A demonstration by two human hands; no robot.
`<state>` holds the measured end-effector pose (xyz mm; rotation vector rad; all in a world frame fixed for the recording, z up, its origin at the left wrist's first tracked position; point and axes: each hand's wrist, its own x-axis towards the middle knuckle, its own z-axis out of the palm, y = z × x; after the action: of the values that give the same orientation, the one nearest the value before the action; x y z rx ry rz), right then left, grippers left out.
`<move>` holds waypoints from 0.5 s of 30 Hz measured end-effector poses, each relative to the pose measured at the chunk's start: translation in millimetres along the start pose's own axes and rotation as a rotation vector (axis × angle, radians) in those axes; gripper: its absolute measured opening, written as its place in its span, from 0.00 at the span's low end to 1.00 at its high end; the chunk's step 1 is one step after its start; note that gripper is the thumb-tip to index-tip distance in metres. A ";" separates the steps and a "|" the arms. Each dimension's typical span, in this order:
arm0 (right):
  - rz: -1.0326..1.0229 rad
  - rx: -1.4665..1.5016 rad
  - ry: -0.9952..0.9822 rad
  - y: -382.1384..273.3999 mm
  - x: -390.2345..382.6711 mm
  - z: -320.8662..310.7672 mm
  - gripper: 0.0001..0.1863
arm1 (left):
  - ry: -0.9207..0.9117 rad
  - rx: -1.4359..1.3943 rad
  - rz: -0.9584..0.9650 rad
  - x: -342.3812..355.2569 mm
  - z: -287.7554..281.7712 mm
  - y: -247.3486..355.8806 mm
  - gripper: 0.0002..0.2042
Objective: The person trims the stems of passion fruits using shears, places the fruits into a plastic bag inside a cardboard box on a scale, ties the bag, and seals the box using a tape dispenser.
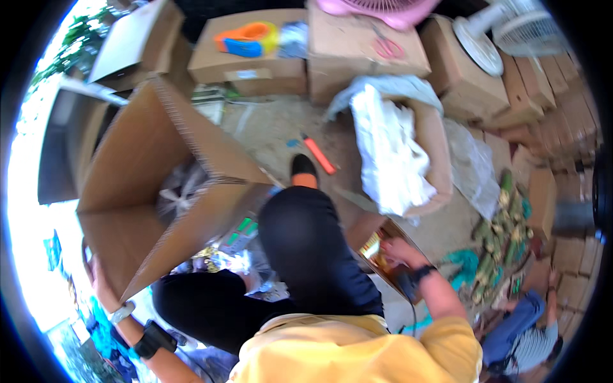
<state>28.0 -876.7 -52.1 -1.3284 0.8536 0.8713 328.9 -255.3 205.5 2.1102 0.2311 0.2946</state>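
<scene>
A large open cardboard box (121,239) leans beside my left leg, with a clear plastic bag (182,191) inside. My left hand (99,279) holds this box by its outer left side; part of the fingers is hidden by the cardboard. To the right of my raised knee, my right hand (399,251) reaches into a smaller open carton (412,237). Its fingers are bent and blurred among shiny yellow and red packets (371,246), and what they pinch is too small to make out.
Ahead on the right stands a box (439,153) with white plastic bags (389,150) over its edge. An orange-handled tool (319,154) lies on the floor. Closed cartons (357,51) line the back, one under a pink fan (383,7). A co-worker (527,332) is at the lower right.
</scene>
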 end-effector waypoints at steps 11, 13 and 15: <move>-1.424 -0.610 0.706 -329.7 -220.1 139.5 0.09 | 0.052 -0.516 -0.082 -14.9 37.0 36.8 0.18; -1.696 -0.726 0.525 -381.3 -226.1 193.0 0.10 | -0.005 -0.627 -0.079 -15.6 24.5 28.9 0.18; -1.792 -0.876 0.358 -420.1 -200.4 230.4 0.07 | -0.083 -0.638 -0.160 -8.4 15.1 10.5 0.18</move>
<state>323.4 -674.0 323.9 -2.2555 -0.7358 -0.5594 325.9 -275.4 205.7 1.4602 0.2192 0.1558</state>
